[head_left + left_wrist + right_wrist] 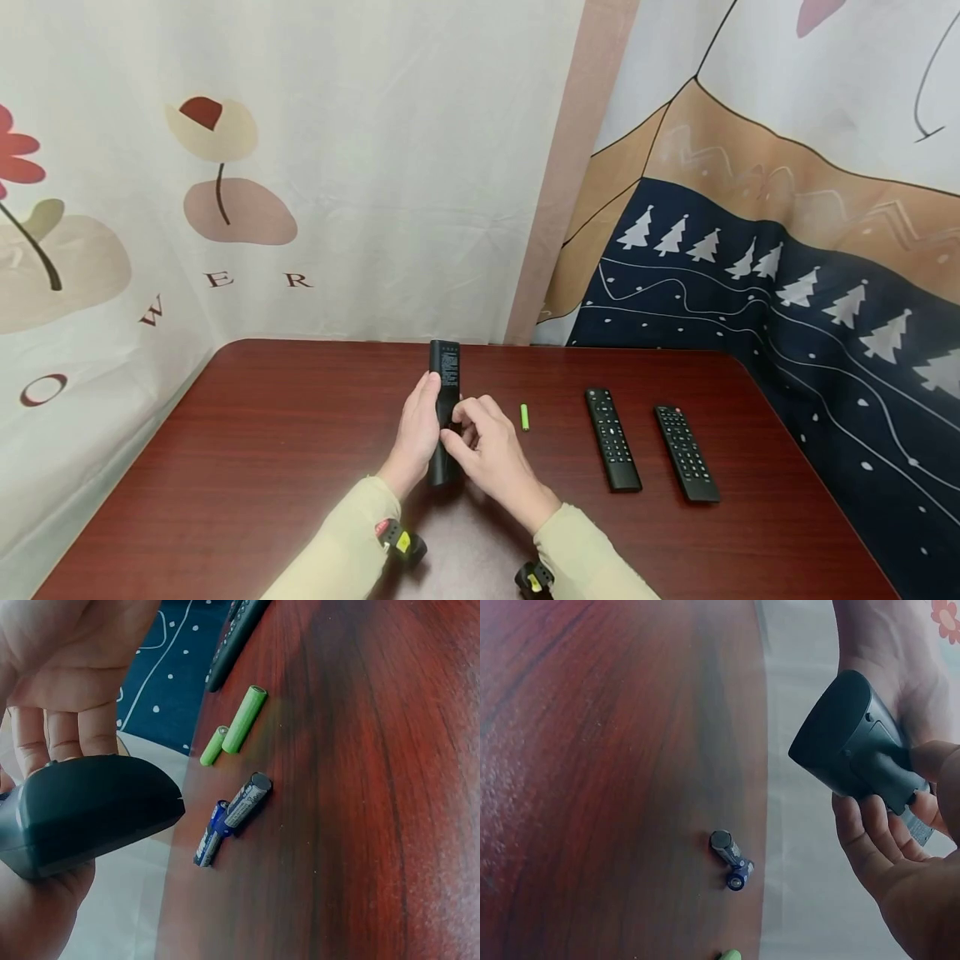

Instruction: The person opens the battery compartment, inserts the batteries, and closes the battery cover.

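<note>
My left hand (412,425) grips a black remote control (446,358), its thumb along the left side. The remote's back faces up, with a printed label near the far end. My right hand (487,450) is at its right side, thumb and curled fingertips at the battery cover (881,765); the cover's far part is hidden by the fingers. Two green batteries, a larger one (245,720) and a smaller one (214,746), lie on the table. Two blue-and-silver batteries (244,802) lie there too, touching; my hands hide them in the head view.
Two more black remotes, one left (613,442) and one right (686,454), lie buttons up on the right side of the dark red table (262,450). Printed curtains hang behind the table and along its right side.
</note>
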Tool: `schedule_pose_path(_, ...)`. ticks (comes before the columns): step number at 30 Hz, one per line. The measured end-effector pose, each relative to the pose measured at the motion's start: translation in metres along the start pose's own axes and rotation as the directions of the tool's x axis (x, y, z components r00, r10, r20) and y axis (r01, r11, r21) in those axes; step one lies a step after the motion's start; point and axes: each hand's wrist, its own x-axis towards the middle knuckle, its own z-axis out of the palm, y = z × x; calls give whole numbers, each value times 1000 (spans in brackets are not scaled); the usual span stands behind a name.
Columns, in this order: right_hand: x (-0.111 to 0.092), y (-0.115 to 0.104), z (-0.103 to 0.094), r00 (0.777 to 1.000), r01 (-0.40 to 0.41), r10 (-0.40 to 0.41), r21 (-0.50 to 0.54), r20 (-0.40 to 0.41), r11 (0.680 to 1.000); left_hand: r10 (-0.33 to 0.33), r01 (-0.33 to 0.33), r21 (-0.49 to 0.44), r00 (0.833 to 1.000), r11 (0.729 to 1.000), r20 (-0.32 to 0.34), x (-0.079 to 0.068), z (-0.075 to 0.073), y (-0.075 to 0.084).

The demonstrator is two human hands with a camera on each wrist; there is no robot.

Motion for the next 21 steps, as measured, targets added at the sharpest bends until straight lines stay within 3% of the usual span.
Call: schedule_pose_path(21,-1,4,-6,997,-43,42,1,-61,999,9,-9,-30,1000,1000,-5,2,-2,-1)
